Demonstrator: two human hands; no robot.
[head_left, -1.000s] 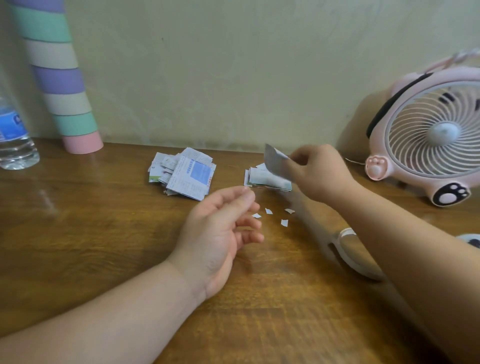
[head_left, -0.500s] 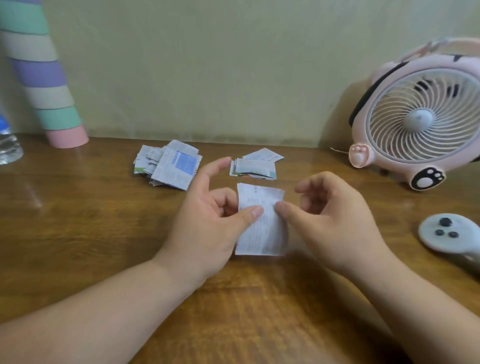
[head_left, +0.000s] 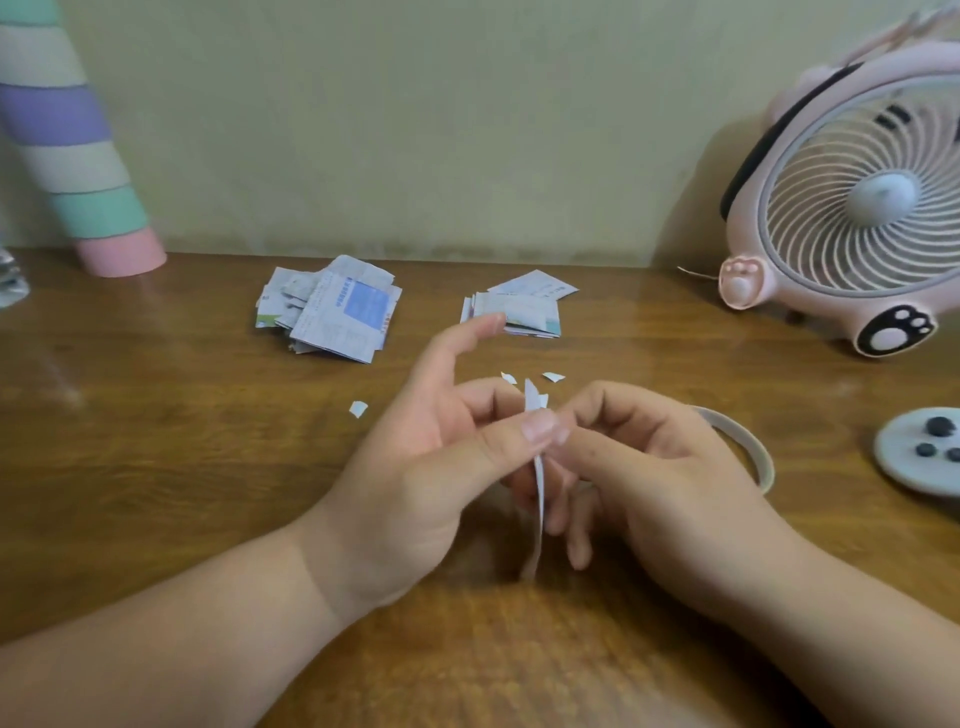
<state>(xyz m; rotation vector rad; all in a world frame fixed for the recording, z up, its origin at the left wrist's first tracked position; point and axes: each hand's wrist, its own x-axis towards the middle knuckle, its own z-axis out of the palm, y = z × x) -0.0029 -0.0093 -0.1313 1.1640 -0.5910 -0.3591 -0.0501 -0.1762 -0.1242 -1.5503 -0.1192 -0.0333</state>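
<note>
You hold the paper slip (head_left: 537, 499) edge-on and upright over the middle of the counter (head_left: 156, 467), so only its thin white edge shows. Your left hand (head_left: 415, 467) pinches its upper part between thumb and curled fingers (head_left: 488, 400), the index finger lifted free toward the wall. Your right hand (head_left: 660, 478) pinches the same spot from the other side, with its fingers curled in. The slip's lower end hangs between your palms; I cannot tell whether it touches the wood.

Torn scraps (head_left: 358, 408) lie just beyond your fingertips. Two paper stacks (head_left: 332, 312) sit farther back, well apart from your hands. A white ring (head_left: 753, 447) lies just behind your right hand, with a grey controller (head_left: 919, 452) at the right edge and a pink fan (head_left: 852, 208) behind. The widest stretch of wood runs to your left, out to the striped tube (head_left: 78, 156).
</note>
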